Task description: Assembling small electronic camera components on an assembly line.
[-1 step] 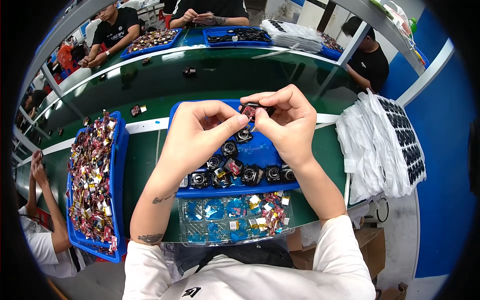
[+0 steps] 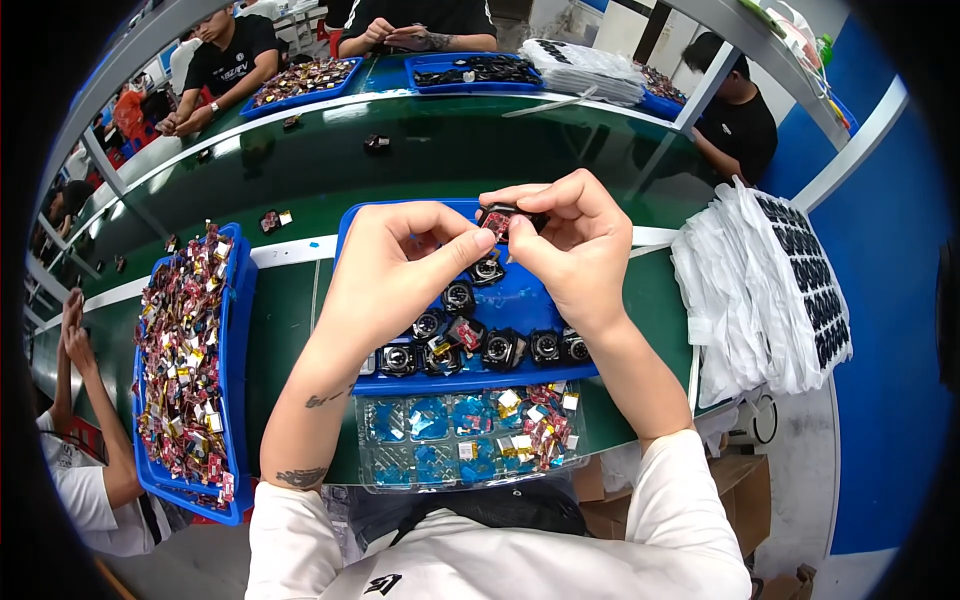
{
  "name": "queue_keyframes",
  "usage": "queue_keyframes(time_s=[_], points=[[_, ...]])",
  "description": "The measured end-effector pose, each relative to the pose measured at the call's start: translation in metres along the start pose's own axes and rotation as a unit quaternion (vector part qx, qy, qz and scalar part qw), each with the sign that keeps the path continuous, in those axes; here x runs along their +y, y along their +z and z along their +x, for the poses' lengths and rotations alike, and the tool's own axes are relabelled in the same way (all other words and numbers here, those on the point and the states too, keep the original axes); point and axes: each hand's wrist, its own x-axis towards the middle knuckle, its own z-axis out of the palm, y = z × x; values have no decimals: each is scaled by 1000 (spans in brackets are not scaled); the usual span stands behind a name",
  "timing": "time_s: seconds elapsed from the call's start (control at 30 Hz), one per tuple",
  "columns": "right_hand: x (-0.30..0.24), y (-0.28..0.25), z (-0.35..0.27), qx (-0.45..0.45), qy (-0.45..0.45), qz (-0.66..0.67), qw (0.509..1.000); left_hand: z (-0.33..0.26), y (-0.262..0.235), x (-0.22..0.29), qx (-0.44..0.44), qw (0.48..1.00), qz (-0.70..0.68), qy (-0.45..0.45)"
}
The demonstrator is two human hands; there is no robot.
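Note:
Over the far side of a blue tray (image 2: 450,382), my hands hold a small black watch case (image 2: 497,221) with a red circuit board showing in it. My left hand (image 2: 395,255) pinches its left side, the thumb tip against the red board. On the right side, my right hand (image 2: 578,240) grips the case between thumb and curled fingers. Several black watch cases (image 2: 503,349) lie in the tray below, and a small red board (image 2: 467,333) rests among them. The fingers hide part of the held case.
A clear compartment tray (image 2: 430,470) holds blue pieces, red boards and batteries. To the left stands a blue bin (image 2: 238,400) heaped with boards. White padded sheets (image 2: 730,300) are stacked at right. Beyond runs a green belt (image 2: 330,170) carrying loose parts, with co-workers around it.
Loose parts on the green belt have shifted very slightly left. The hands of the person at the left have moved a little. My own hands are almost unmoved, still on the watch case.

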Motion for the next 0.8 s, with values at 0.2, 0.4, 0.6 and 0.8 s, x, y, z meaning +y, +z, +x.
queue_keyframes(time_s=[0.2,0.4,0.6,0.8], points=[[-2,0,-1,-20,5,44,999,-1,2,-3,34,998,-57,-10],[4,1,-2,-2,-12,22,1000,0,6,-6,38,994,-106,-1],[5,1,-2,4,5,32,999,3,4,-11,49,995,-90,12],[7,0,-2,6,-5,25,1000,6,11,-17,81,996,-35,18]])
